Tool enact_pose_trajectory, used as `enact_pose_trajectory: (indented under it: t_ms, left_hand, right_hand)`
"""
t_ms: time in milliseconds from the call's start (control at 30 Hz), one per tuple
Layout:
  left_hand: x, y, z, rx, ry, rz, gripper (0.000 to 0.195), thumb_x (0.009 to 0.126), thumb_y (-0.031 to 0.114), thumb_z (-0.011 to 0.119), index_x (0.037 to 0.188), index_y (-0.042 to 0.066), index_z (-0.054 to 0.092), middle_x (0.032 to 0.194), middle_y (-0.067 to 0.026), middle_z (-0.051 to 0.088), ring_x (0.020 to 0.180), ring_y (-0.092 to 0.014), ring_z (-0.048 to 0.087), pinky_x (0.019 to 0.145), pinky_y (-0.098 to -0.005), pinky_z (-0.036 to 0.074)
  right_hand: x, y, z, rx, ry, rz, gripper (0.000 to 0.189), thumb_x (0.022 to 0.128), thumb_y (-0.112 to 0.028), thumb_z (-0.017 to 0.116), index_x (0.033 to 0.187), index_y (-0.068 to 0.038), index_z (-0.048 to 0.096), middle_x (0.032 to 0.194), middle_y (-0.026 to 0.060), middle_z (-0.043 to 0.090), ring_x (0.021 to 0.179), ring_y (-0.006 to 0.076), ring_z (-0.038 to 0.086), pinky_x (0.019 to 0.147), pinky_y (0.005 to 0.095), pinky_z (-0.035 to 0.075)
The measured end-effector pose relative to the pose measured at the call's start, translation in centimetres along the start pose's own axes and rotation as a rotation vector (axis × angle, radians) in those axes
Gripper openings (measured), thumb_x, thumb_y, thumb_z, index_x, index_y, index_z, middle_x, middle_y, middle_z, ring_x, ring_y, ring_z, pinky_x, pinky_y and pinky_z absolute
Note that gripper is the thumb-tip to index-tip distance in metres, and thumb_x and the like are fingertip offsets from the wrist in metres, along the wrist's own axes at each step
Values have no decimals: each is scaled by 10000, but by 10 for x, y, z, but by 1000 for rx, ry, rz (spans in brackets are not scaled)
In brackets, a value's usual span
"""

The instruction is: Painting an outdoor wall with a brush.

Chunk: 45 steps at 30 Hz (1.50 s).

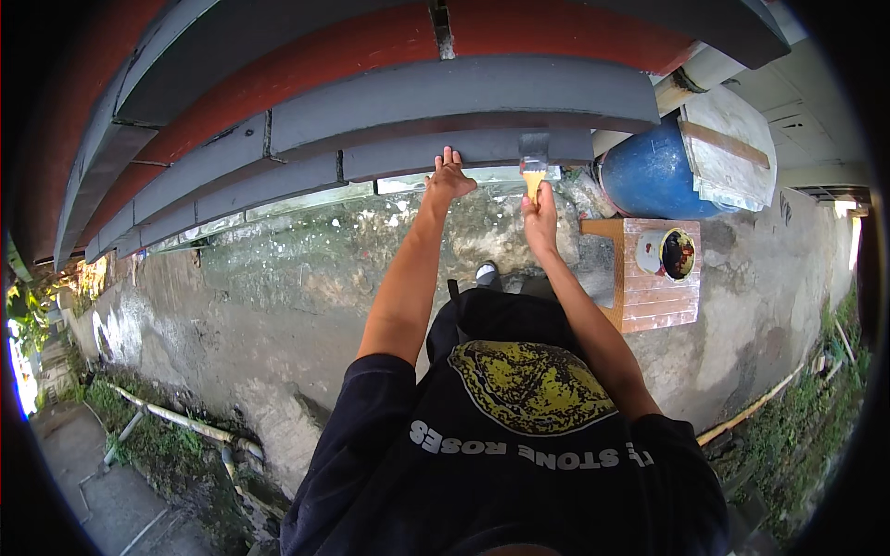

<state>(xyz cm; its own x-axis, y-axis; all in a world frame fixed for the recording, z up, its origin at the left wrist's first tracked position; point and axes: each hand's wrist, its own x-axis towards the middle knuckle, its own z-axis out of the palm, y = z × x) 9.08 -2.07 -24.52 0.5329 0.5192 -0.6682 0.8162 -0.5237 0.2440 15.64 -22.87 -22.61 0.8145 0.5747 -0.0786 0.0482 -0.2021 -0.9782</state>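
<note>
My right hand grips the yellow handle of a flat paintbrush, whose dark, paint-covered bristles lie against the lower grey board. To its left, my left hand has its fingers spread and its fingertips on the lower edge of the same board, holding nothing. Above runs another grey board with red wall surface behind it. A paint bucket, smeared inside with dark, red and yellow paint, stands on a small brown table to the right.
Beside the boards at right stands a blue barrel, with worn whitish sheets over it. A pale pipe passes above. Under me is stained concrete ground. Pipes and plants lie along the lower left.
</note>
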Motion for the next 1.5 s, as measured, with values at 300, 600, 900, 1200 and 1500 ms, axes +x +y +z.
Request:
enact_pose_trajectory:
  t_ms: [300, 600, 900, 1200, 1500]
  left_hand:
    - [19, -10, 12, 17, 29, 7, 909, 790, 379, 513, 1545, 109, 83, 1621, -41, -15, 1483, -297, 77, 1133, -584, 233]
    - [19, -2, 10, 32, 50, 40, 900, 798, 383, 510, 1544, 107, 89, 1621, -49, 2, 1482, -302, 89, 1118, -582, 266]
    - [15, -7, 13, 3, 75, 28, 927, 783, 394, 538, 1543, 111, 89, 1620, -54, -6, 1482, -302, 85, 1113, -591, 272]
    - [34, -17, 21, 65, 47, 22, 946, 789, 439, 541, 1544, 109, 78, 1621, -58, -11, 1481, -310, 89, 1111, -580, 280]
    - [36, -15, 26, 85, 106, 59, 947, 784, 450, 551, 1542, 104, 101, 1619, -69, 6, 1479, -325, 88, 1120, -558, 285]
  right_hand:
    - [22, -30, -18, -97, -16, -81, 198, 925, -1, 490, 1121, -24, 479, 863, 19, 526, 757, 96, 464, 694, 247, 390]
    - [60, -26, -32, -19, 21, 75, 205, 896, -23, 555, 1094, -15, 503, 873, 79, 581, 754, 166, 514, 725, 308, 427]
    - [8, 4, -42, 2, 66, 63, 230, 920, 8, 496, 1143, -47, 486, 780, -16, 495, 637, 52, 415, 560, 223, 343]
    - [44, -8, -61, -13, 22, -42, 212, 905, -3, 508, 1116, -27, 509, 864, 28, 556, 746, 97, 475, 697, 258, 404]
    - [96, -15, -85, 51, -62, 73, 257, 903, 4, 523, 1159, -23, 511, 883, 22, 557, 752, 98, 470, 701, 252, 394]
